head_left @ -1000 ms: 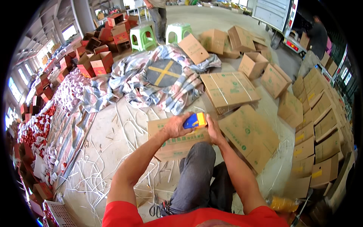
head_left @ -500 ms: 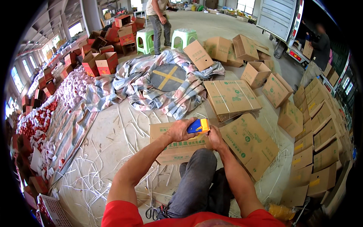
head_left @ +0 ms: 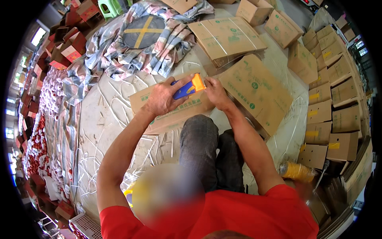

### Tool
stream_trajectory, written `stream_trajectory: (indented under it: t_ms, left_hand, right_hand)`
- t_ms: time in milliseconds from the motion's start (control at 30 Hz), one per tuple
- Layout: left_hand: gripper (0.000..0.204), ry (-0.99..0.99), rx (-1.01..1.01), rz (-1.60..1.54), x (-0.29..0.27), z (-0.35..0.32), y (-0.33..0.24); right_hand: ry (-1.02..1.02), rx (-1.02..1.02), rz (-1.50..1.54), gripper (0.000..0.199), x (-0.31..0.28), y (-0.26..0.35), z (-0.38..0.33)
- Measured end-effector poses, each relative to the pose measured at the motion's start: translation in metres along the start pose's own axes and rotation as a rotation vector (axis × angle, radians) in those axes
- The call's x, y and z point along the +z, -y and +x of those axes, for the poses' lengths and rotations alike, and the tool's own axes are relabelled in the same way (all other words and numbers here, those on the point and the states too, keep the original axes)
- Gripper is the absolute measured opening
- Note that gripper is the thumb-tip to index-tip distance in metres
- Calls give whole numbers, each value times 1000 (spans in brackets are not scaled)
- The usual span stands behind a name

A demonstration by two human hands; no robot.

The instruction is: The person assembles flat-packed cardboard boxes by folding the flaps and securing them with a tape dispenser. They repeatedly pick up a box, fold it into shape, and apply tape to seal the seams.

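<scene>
In my left hand (head_left: 161,97) is a blue and orange tape dispenser (head_left: 185,91), with the fingers wrapped over its blue side. My right hand (head_left: 217,93) is closed at the dispenser's orange end, fingertips pinched together. Whether a strip of tape lies between those fingertips is too small to tell. Below both hands, a brown cardboard box (head_left: 187,110) with green print lies on the floor, in front of my knees. My hands cover part of its top.
A flat carton (head_left: 258,95) lies right of the box, with a strapped carton stack (head_left: 227,36) beyond. Rows of boxes (head_left: 318,115) line the right side. White straps (head_left: 105,95) litter the floor. A checked cloth (head_left: 99,51) surrounds a dark round plate (head_left: 144,32). Yellow tape rolls (head_left: 296,171) lie lower right.
My view has tilted down, so boxes and cloth sit higher in the picture. The dispenser is turned somewhat in my left hand, and my right hand stays at its orange end.
</scene>
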State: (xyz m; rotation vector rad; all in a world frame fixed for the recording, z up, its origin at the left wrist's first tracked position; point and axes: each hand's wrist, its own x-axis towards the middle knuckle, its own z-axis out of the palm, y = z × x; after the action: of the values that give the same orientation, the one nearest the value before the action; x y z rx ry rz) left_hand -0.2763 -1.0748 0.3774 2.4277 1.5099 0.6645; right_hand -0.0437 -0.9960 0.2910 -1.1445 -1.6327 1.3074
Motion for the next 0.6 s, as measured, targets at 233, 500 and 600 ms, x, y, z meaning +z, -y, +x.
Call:
stream_trajectory:
  t_ms: [233,500,600]
  left_hand:
    - [69,212,-54,127,-14,7,-5]
    - [61,298,-81,234,-5,38,-19]
    - [56,323,-91,260,-4,45,-24]
  right_hand:
    - [-107,161,38,36,-124,-63,25]
    - [15,237,99,37,-143,-98,46]
    - [9,239,140,37,-137,-103,42]
